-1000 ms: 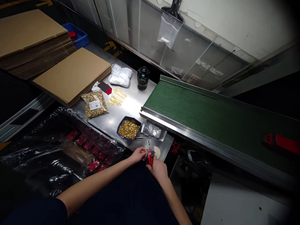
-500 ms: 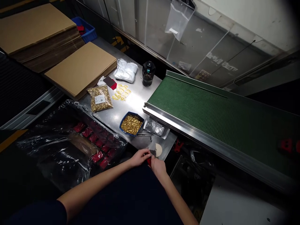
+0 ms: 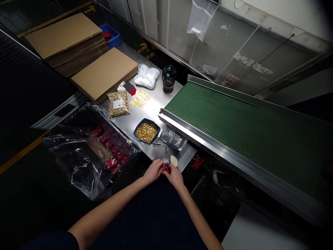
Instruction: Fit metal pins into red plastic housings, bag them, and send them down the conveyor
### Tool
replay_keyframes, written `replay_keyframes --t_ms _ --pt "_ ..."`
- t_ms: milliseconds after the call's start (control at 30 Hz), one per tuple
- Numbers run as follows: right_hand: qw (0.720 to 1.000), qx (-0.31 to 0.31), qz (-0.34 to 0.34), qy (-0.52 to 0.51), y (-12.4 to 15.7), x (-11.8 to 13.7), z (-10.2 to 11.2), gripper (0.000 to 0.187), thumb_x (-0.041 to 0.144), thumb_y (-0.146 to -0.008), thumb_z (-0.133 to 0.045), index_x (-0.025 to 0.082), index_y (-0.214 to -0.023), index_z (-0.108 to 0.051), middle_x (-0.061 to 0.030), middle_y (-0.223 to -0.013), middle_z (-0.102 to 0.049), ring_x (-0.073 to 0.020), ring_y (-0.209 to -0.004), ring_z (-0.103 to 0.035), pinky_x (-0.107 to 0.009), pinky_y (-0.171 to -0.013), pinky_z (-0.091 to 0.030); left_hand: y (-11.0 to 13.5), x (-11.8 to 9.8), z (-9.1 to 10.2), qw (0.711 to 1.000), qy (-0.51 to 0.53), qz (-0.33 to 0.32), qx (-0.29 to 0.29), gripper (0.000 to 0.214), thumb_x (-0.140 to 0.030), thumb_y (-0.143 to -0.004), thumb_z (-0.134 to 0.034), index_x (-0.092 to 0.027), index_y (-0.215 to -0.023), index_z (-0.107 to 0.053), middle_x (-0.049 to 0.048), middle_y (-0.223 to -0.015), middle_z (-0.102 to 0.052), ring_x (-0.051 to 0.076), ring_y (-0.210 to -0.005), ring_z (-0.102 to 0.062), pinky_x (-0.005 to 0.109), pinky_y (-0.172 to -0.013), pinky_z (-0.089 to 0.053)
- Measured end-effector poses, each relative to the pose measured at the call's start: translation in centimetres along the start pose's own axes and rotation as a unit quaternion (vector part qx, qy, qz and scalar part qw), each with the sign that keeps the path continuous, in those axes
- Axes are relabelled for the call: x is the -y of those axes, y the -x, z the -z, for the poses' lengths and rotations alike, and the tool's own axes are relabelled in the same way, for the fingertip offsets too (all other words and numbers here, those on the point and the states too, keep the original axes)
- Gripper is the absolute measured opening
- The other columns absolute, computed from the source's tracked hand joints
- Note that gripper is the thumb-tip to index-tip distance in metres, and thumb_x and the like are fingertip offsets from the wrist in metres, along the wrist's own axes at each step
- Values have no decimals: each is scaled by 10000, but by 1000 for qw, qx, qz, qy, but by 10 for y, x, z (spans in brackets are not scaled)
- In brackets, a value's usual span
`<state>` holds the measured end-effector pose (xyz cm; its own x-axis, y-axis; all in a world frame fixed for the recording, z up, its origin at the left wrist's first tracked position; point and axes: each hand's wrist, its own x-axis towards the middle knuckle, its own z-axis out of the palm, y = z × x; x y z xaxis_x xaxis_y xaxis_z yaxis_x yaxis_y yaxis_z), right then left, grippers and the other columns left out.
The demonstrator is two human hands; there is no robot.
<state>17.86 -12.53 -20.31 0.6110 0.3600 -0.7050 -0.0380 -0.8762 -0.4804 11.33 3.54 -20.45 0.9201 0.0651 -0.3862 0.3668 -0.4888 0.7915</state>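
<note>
Between my two hands, close to my body at the table's near corner, is a small red and black piece [image 3: 166, 168]; fingers cover much of it, so its kind is unclear. My left hand [image 3: 154, 171] is closed on its left side. My right hand [image 3: 174, 176] grips it from the right, thumb pressed on it. Just beyond lies a pale round disc [image 3: 173, 160]. A blue tray [image 3: 135, 134] of small gold metal parts [image 3: 147, 132] stands farther up the table, with metal tweezers [image 3: 161, 145] beside it.
A green conveyor belt [image 3: 221, 111] runs off to the right. On the metal table [image 3: 122, 122] are a bag of gold parts [image 3: 118, 104], gold stickers [image 3: 140, 99], a dark bottle [image 3: 168, 80] and cardboard sheets [image 3: 104, 73]. A plastic-lined box holds red pieces [image 3: 111, 162] at left.
The view has shifted, so the table's things sit differently in frame. In my hands the piece has turned: its grey flat face showed before, and now more red shows.
</note>
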Motion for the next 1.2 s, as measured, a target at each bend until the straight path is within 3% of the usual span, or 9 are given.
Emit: replay_keyframes --t_ms 133,300,400,700,867,1033,1200 --pt "995 12 -7 -104 -6 -29 3 358 413 -984 -587 171 -1247 -581 -71 -1157 -667 -190 -961 -673 -366 -834 -560 0 2 -13 995 -5 87 -45 218 -366 -946 -626 -148 -950 -642 33 -945 -654 176 -852 -628 374 -802 -540" --pt "979 113 -32 -165 -4 -60 -10 248 340 -975 -629 139 -1119 -641 -45 -1022 -682 -153 -828 -675 -329 -736 -590 -2 5 -31 978 24 188 -86 234 -365 -960 -618 -134 -990 -647 22 -897 -666 148 -755 -642 324 -704 -567" --pt "968 144 -28 -203 -11 -64 -18 236 319 -965 -645 140 -1119 -643 -44 -1032 -681 -154 -838 -675 -327 -738 -592 -6 8 -37 969 54 225 -82 235 -355 -964 -617 -131 -1031 -642 23 -901 -669 135 -720 -643 297 -656 -571" --pt "934 155 -70 -316 -37 -63 -28 283 366 -988 -606 143 -1161 -627 -55 -1055 -677 -154 -837 -678 -320 -717 -596 -11 13 -35 961 66 263 -53 238 -338 -971 -610 -133 -1091 -630 29 -927 -671 127 -708 -643 277 -625 -572" --pt "947 115 -45 -296 -34 -63 -27 289 367 -983 -612 147 -1170 -629 -64 -1094 -674 -171 -889 -678 -352 -768 -593 -2 4 -22 964 -6 257 -62 244 -367 -971 -606 -130 -1012 -641 12 -859 -661 119 -672 -627 271 -612 -557" --pt "974 2 19 -225 -21 -63 -5 272 392 -973 -616 140 -1064 -662 -43 -1033 -685 -180 -889 -671 -361 -797 -571 22 -14 -3 959 -108 236 -112 286 -414 -970 -587 -142 -905 -647 7 -826 -651 145 -727 -625 321 -704 -547" --pt "982 -91 70 -151 -5 -47 11 238 375 -961 -595 164 -879 -667 -7 -826 -675 -156 -770 -634 -310 -744 -496 39 -31 -3 950 -166 228 -136 295 -425 -965 -584 -158 -849 -632 -4 -770 -624 147 -707 -602 327 -719 -520"
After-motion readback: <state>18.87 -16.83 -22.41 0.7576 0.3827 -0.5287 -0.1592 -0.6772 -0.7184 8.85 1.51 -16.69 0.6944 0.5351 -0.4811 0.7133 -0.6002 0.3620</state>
